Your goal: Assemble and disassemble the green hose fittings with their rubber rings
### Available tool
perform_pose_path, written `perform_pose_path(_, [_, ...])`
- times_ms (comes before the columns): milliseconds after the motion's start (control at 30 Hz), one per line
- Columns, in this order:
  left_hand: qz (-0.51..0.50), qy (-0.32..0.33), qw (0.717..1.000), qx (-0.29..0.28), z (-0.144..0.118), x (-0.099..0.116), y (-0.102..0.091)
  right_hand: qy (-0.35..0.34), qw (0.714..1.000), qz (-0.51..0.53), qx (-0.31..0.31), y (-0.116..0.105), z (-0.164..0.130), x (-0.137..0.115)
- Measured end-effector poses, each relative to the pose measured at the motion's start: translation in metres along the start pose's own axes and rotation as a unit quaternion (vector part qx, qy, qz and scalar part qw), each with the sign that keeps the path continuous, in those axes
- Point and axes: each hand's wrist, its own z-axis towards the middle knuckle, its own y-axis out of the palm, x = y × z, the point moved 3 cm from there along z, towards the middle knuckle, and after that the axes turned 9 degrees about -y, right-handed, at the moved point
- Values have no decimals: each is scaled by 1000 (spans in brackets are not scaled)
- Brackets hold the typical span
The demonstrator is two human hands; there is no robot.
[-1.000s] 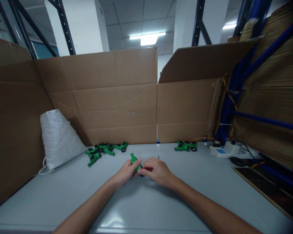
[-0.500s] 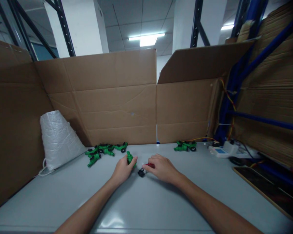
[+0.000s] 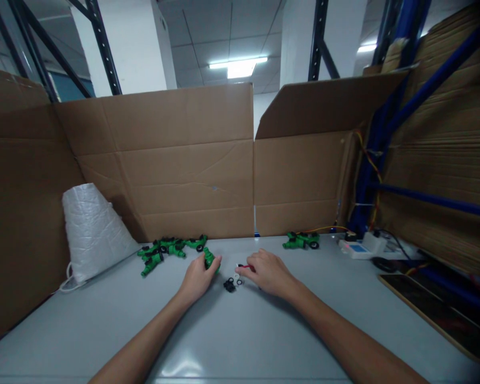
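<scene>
We hold a green plastic fitting (image 3: 209,259) in our left hand (image 3: 198,278), fingers closed around it, low over the grey counter (image 3: 240,341) near its middle. Our right hand (image 3: 269,273) rests just beside it on the counter, fingers pinched on a small red-handled tool (image 3: 246,266); only the tip of the tool shows past the fingertips. Between the two hands, on the counter surface, lie a small black part (image 3: 229,285) and a pale ring (image 3: 239,281), close together and just in front of the right fingertips; whether the fingers touch the ring we cannot tell. To the left of the held fitting, a loose pile of green fittings (image 3: 166,248) with black rings sits near the back of the counter, close to the left hand but apart from it. Further left, a white woven sack (image 3: 90,229) leans against the cardboard wall (image 3: 176,160) that rings the work area. To the right of the right hand, well apart, a second small group of green fittings (image 3: 302,241) lies by the cardboard. Beyond that, a white power strip (image 3: 362,247) with cables sits at the counter's right rear edge, beside blue racking (image 3: 384,133).
</scene>
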Motion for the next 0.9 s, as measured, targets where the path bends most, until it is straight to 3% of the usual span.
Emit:
perform_pose_path(533, [6,18,1000,-13,2,-5,0,36,999,-16,-11,0,0,-7])
perform_pose_path(733, [0,4,1000,-12,1,-2,-2,119,992,-32,-20,5,-1,8])
perform_pose_path(900, [-6,1,1000,1,-2,2,-5,147,986,-61,-55,8,-8,22])
